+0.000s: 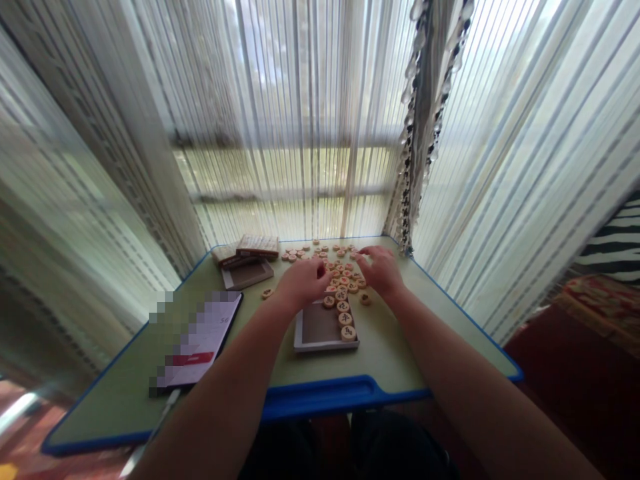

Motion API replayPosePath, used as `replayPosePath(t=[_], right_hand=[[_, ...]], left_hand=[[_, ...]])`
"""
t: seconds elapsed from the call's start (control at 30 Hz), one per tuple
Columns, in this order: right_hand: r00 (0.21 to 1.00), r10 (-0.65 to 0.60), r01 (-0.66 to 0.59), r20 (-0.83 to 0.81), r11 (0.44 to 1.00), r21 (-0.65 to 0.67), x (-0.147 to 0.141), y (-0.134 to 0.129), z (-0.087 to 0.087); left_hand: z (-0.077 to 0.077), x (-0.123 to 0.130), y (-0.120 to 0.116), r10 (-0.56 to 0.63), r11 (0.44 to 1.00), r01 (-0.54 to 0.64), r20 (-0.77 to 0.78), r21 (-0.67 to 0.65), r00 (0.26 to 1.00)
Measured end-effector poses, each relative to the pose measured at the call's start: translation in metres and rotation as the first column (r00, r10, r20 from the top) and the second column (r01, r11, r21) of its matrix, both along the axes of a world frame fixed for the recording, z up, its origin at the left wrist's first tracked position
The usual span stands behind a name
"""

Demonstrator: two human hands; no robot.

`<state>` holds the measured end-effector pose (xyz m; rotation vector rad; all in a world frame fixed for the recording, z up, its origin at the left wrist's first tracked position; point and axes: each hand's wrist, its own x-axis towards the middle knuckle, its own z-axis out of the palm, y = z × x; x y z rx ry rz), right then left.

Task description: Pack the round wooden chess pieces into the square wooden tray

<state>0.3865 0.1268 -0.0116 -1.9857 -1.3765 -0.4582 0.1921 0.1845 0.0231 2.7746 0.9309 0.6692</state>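
Note:
Round wooden Chinese chess pieces (345,281) with red or dark characters lie loosely heaped in the middle of the table. A shallow open box (320,325) holds a column of pieces along its right side, with a horse piece (349,333) at the near corner. My left hand (304,281) is over the far left part of the box, fingers curled in beside the heap; what they hold, if anything, is hidden. On the right of the heap, my right hand (381,268) reaches with fingers apart, its fingertips close to a piece (354,255).
Two patterned boxes or lids (257,245) are stacked by an open tray (247,273) at the back left. A tablet (205,343) lies left of my left forearm. The table has a blue rim with a groove (320,395) in front. Striped curtains (300,133) hang behind.

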Motion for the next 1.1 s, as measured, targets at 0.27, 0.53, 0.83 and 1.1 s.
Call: replayPosePath(t=[0.27, 0.53, 0.83, 1.1], right_hand=[[1.0, -0.007, 0.004, -0.025, 0.993, -0.118, 0.001, 0.007, -0.009], [0.949, 0.313, -0.314, -0.02, 0.944, -0.106, -0.008, 0.012, -0.012], [0.967, 0.232, -0.232, -0.109, 0.973, 0.015, 0.004, 0.012, -0.013], [0.959, 0.262, -0.277, -0.11, 0.949, -0.153, -0.005, 0.006, -0.007]], left_hand=[[-0.032, 0.01, 0.034, 0.278, 0.961, -0.271, 0.211, -0.061, 0.937], [-0.042, 0.024, 0.042, 0.219, 0.952, -0.086, 0.454, -0.295, 0.864], [-0.042, 0.026, 0.05, 0.297, 0.812, 0.059, 0.497, -0.581, 0.815], [-0.042, 0.024, 0.052, 0.253, 0.824, 0.063, 0.466, -0.563, 0.848]])
